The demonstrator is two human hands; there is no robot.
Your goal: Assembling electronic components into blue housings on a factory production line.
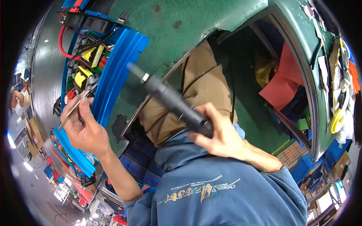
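My left hand (85, 130) is closed on slim metal tweezers (68, 117), whose tip reaches toward the circuitry inside a blue ribbed metal housing (117, 71). Yellow-wrapped transformers (81, 78) and red and black wires show inside that housing. In my right hand (222, 137) is a black electric screwdriver (173, 101), gripped near its rear end. Its bit points up and left toward the housing, apart from it and slightly smeared by motion.
The housing lies on a green work surface (169, 34) with a torn edge. At the right is an open-framed compartment holding red sheets (283, 71). Yellow tape rolls (338, 120) hang beyond it. Another person's hand (19, 98) shows at the far left.
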